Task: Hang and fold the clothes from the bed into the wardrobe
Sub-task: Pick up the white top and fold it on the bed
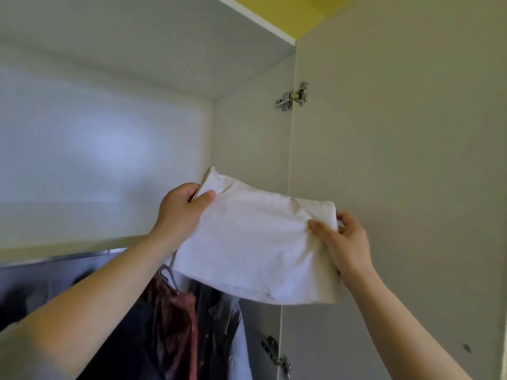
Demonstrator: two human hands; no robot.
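The wardrobe (109, 149) stood open in front of me, and its door (397, 160) was swung out on my right side. Up high there was a shelf (55, 250) with a big space over it. Under the shelf ran a shiny rail (82, 255), and clothes hung there: some dark clothes (123, 338), a red top (175, 319) and a grey-blue shirt (233, 338). So I think some of the hanging part was done, and this was the folding part. I held a folded white cloth (255, 242) up in the air with both hands. It was above the hanging clothes and in front of the right wall of the wardrobe, about as high as the shelf, but it was not lying on the shelf yet. My left hand (181, 212) gripped the far left corner, with the thumb on top and the fingers curled under. My right hand (345, 242) pinched the right edge, with the thumb pressed on top so the cloth wrinkled there, and the fingers curled behind. I think the step in hand was to put this folded piece away on the shelf. The next move called for me to lift it a bit, slide it in over the shelf edge, keep it flat so the fold did not fall open, lay it down and only then let go. Two small metal hinges held the door, the top hinge (292, 98) and the low hinge (277, 355), and the top one was near enough that I should keep the cloth away from it
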